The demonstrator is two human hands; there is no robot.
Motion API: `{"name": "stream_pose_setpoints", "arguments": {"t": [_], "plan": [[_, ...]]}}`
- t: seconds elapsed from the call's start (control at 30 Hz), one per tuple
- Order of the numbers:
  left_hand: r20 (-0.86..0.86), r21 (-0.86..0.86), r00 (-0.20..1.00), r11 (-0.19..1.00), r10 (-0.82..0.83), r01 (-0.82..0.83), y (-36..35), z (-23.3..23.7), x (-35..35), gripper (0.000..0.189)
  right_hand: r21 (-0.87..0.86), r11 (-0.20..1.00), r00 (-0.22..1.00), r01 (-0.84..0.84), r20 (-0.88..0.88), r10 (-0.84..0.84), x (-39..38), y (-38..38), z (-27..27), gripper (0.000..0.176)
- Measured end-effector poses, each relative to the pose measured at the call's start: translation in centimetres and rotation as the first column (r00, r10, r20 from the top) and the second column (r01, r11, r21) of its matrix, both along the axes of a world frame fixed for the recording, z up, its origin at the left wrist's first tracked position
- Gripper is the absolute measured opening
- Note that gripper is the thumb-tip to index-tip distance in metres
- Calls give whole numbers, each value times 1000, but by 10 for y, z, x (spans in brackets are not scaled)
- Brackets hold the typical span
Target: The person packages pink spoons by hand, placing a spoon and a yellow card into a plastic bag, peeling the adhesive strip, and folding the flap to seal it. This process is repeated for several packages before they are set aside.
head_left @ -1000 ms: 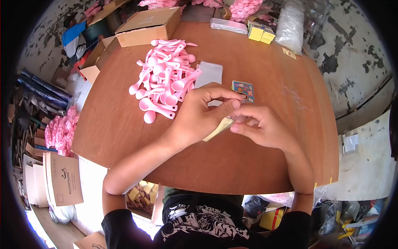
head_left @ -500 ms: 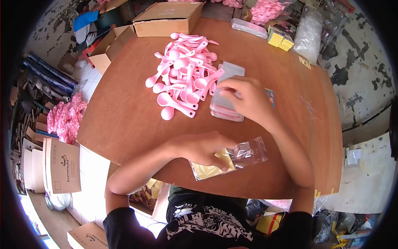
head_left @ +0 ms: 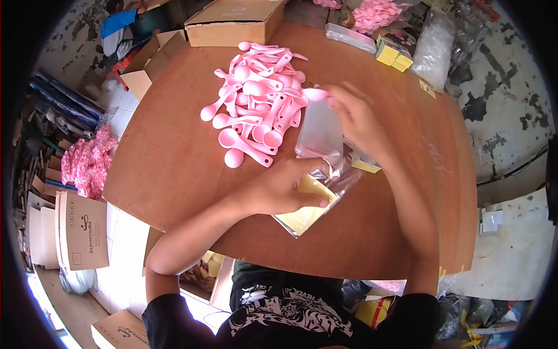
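My left hand [head_left: 279, 189] grips a clear plastic bag [head_left: 347, 180] with a yellow card [head_left: 311, 212] inside, near the table's front edge. The bag's far end is lifted and crumpled at the fingertips. Pinched in my right hand [head_left: 357, 116] is a pink measuring spoon [head_left: 314, 95], its bowl pointing left. Just left of it lies a heap of pink measuring spoons [head_left: 256, 87]. Under and beside my right hand is a stack of clear plastic packs [head_left: 319, 131]. Part of another yellow piece [head_left: 366, 166] shows below my right wrist.
At the table's back edge stands a cardboard box [head_left: 232, 29]. Yellow stacks [head_left: 394, 53], a clear pack [head_left: 350, 38] and a plastic roll [head_left: 433, 49] lie at the back right. A person [head_left: 119, 32] is at the far left, beside an open carton [head_left: 152, 61].
My right hand has taken up a pink measuring spoon from the heap. My left hand has moved up with the bag, tilting it and bringing its far end toward the stack.
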State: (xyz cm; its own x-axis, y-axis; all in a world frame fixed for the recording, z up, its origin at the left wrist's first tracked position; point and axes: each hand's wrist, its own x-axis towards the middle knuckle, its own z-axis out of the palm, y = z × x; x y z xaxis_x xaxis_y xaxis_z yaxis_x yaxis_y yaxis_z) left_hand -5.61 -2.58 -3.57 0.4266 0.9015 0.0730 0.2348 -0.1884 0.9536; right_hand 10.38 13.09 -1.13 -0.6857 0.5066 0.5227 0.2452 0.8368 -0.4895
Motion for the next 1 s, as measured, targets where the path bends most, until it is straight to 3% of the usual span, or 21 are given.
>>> {"name": "stream_pose_setpoints", "arguments": {"t": [0.03,0.13,0.2,0.23,0.3,0.37,0.4,0.47,0.63,0.77,0.83,0.87,0.9,0.93,0.97,1.0], "plan": [[-11,-10,995,995,103,-103,0,3,0,39,-152,988,996,15,-88,-29,14,-11,9,25],[-50,109,969,966,241,-235,5,-1,-2,37,-83,993,991,89,-95,-97,53,-35,43,31],[-52,105,968,965,245,-239,7,-3,-1,36,-90,994,996,64,59,-59,78,-37,56,33],[-59,101,966,964,252,-246,7,-3,-1,36,-89,993,996,71,56,-67,83,-37,61,33],[-103,114,966,968,236,-224,6,2,0,37,-308,951,998,-13,50,29,92,-39,66,28],[-127,-57,972,977,199,-207,6,7,1,38,-300,954,998,-2,63,22,94,-37,64,24],[-130,-58,972,977,195,-204,6,6,2,38,-293,956,997,2,81,22,94,-35,63,20],[-106,75,982,986,157,-149,5,1,5,41,-284,959,988,17,154,28,91,-34,61,18],[-83,192,986,973,145,-127,7,-10,8,49,-264,964,935,-28,333,118,73,-43,55,18],[-82,215,988,970,132,-112,7,-10,7,53,-167,969,941,-182,255,221,62,-47,45,22],[-34,108,993,988,113,-109,7,-13,6,52,-432,887,979,-161,44,199,62,-49,40,26],[16,3,995,995,98,-98,7,-15,6,51,-434,886,979,-161,45,200,59,-52,37,26],[17,2,995,995,100,-100,5,-14,8,51,-504,850,988,-156,-94,126,54,-56,35,26],[123,31,984,991,127,-131,3,-13,13,41,-569,806,974,-162,-224,37,49,-59,32,26],[227,57,963,985,148,-165,2,-13,16,34,-569,806,974,-162,-224,38,43,-61,28,26],[228,56,962,985,149,-165,3,-13,19,34,-530,836,954,-141,-299,-28,37,-63,23,27]]}}
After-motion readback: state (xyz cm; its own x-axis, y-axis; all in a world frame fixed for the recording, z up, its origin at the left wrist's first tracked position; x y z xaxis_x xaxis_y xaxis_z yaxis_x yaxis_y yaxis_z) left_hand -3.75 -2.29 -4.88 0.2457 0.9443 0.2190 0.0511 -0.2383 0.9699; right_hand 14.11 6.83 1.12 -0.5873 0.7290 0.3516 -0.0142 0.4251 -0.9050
